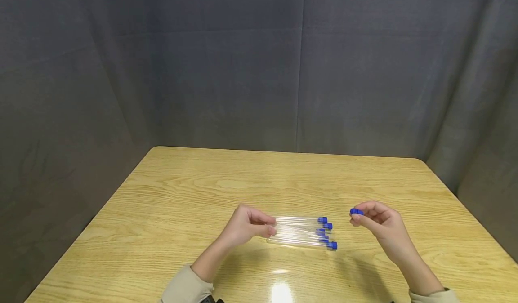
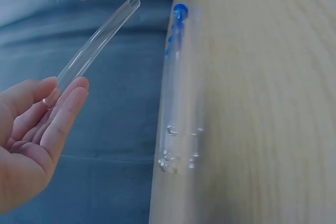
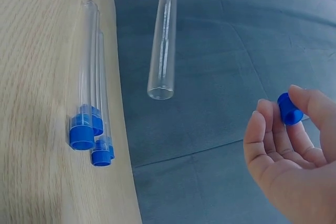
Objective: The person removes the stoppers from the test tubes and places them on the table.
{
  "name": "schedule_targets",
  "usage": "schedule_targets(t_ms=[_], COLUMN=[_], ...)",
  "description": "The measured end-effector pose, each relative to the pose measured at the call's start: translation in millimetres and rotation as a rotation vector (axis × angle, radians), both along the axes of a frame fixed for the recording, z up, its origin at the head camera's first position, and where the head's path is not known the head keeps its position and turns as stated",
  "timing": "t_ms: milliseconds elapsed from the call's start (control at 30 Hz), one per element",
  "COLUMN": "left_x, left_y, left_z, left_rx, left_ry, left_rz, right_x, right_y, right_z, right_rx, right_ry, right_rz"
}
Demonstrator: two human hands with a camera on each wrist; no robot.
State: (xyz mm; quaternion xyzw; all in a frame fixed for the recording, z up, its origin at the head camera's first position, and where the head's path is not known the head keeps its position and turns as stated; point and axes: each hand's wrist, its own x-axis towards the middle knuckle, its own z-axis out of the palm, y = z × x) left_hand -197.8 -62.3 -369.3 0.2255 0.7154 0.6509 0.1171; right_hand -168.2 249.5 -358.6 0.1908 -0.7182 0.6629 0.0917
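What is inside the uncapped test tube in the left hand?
No contents show along the visible length of the uncapped test tube; the left hand partly covers its gripped end, so that part can't be fully checked.

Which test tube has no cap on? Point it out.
The clear tube held in the left hand: its mouth is bare, while the tubes lying on the table wear blue caps.

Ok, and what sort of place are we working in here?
Probably a curtained-off recording or demonstration booth, though I can't be sure: plain grey curtains hang behind and beside a wood-grain table, and blue-capped clear tubes lie on it.
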Motion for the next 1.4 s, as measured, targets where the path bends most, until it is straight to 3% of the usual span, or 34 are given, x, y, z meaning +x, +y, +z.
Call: schedule_targets(t_ms=[333,567,1033,1233,1400], left_x=[1.1,1.8,2.1,2.2,2.9], left_y=[2.7,2.1,1.6,2.4,4.6], left_z=[-10.7,-12.9,-19.9,-21.2,-21.7], left_rx=[0.003,-0.04,-0.122,-0.14,-0.204], left_ry=[-0.025,0.017,0.008,0.027,0.106], left_rz=[-0.044,-0.045,-0.015,-0.027,-0.029], right_x=[-0.3,-0.4,-1.5,-1.8,-1.2], right_y=[0.7,0.2,-0.1,-0.1,0.0], right_z=[-1.5,-0.6,-1.2,-1.5,-1.7], right_rx=[0.005,0.012,0.016,0.007,0.008], right_ry=[-0.004,0.002,-0.014,-0.004,-0.017], right_rz=[0.016,0.013,0.022,0.041,0.043])
